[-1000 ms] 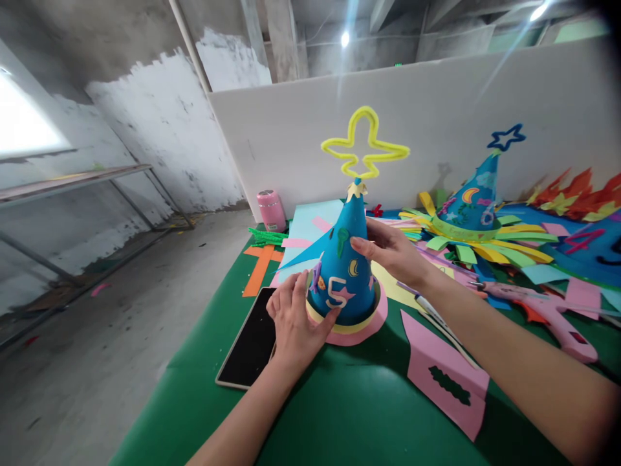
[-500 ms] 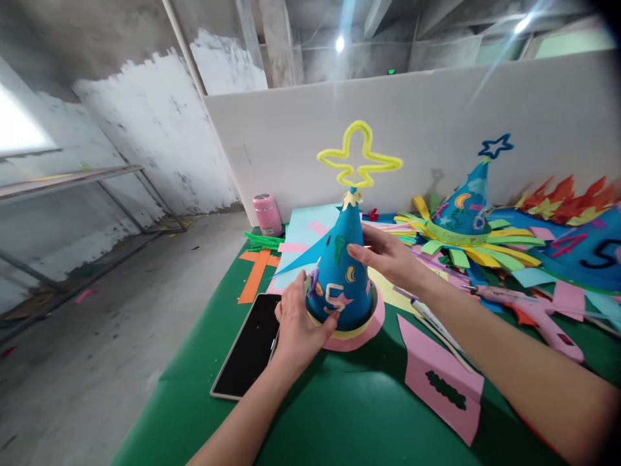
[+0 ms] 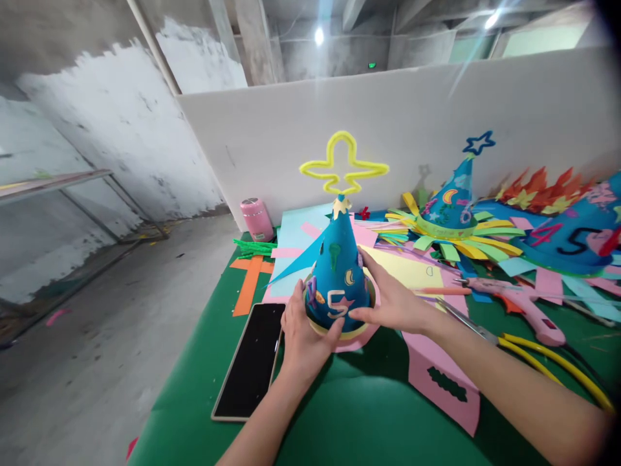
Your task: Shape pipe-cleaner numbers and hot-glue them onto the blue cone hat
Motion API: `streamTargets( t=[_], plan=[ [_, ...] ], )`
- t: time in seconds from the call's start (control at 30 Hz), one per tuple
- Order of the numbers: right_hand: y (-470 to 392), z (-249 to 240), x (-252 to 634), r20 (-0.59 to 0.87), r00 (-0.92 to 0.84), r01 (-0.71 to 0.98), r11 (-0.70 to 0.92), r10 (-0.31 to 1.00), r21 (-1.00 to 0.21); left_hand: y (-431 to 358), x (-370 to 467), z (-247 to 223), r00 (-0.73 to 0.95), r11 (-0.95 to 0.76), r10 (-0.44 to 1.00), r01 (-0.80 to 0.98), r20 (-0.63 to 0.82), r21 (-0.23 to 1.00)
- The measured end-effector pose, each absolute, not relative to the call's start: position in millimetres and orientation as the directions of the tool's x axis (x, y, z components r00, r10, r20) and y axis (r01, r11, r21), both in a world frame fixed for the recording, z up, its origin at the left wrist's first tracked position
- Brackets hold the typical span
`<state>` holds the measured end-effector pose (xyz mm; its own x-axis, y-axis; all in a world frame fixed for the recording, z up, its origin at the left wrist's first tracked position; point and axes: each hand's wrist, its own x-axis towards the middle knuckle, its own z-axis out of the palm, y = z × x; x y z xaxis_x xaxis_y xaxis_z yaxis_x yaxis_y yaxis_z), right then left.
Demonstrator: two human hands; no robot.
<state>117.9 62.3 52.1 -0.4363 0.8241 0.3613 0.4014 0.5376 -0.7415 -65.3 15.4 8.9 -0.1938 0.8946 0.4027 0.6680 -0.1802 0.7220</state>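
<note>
A blue cone hat (image 3: 343,259) stands upright between my two hands, with a white 5, a pink star and a yellow moon on its front. Its brim is pink and yellow, and a yellow pipe-cleaner star (image 3: 343,169) tops it. My left hand (image 3: 308,330) grips the lower left side, thumb across the front near the brim. Against the lower right side, my right hand (image 3: 388,298) is wrapped round the cone with its thumb below the 5. Some fingertips are hidden behind the hat.
A black phone (image 3: 250,362) lies left of the hat. Behind are a pink cup (image 3: 257,220) and coloured paper. To the right are a pink glue gun (image 3: 524,301), yellow-handled pliers (image 3: 557,359), another cone hat (image 3: 453,200) and a cut pink sheet (image 3: 446,388).
My right hand has slid down from the upper side of the cone to its lower right. The view has shifted right, and the pliers now show beside my right forearm.
</note>
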Motion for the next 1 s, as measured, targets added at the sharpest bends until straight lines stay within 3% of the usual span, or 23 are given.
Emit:
streamTargets(
  t=[0.2,0.57,0.77,1.0],
  plan=[
    [60,26,116,0.385,-0.331,0.58,0.507,0.862,-0.638,20,-78,24,-0.072,-0.281,0.902,0.652,0.426,0.704],
    [58,25,105,0.461,-0.255,0.626,0.508,0.85,-0.591,57,-78,44,0.112,-0.471,0.876,0.409,0.469,0.782],
    [63,23,109,0.474,-0.258,0.617,0.521,0.842,-0.59,58,-72,47,0.09,-0.468,0.858,0.546,0.506,0.695],
    [67,26,115,0.454,-0.299,0.603,0.535,0.839,-0.592,55,-62,52,0.041,-0.428,0.862,0.593,0.505,0.682]
  ],
)
